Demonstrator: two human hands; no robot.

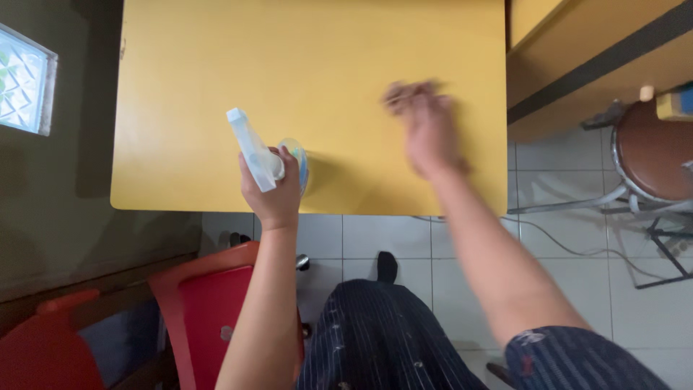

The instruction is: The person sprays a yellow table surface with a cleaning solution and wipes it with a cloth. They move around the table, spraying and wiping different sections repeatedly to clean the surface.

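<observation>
Yellow table [188, 108], one spray bottle [256, 152], two hands

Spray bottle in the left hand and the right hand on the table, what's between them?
Only bare yellow tabletop lies between spray bottle and right hand, head view.

Yellow table [216, 72], white tiled floor [577, 289], red chairs [209, 303]
</observation>
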